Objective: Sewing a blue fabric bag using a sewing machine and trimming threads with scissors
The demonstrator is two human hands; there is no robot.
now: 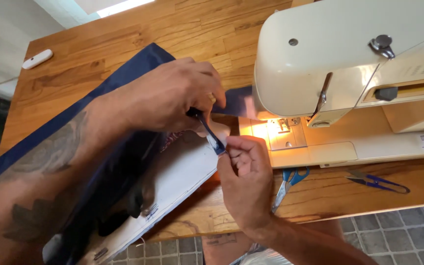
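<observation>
The right hand pinches the near end of a narrow navy strap, while the left hand is closed on its far end, so the strap is drawn taut between them, just in front of the lit needle plate of the cream sewing machine. Beneath them navy fabric with a white lining lies spread over the wooden desk, probably to carry its weight. Blue-handled scissors and small snips lie close by the right hand.

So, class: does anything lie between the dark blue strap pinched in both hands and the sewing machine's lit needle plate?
Nothing visible does. The narrow dark blue strap sits just left of the metal needle plate, with only bare machine bed between them.
</observation>
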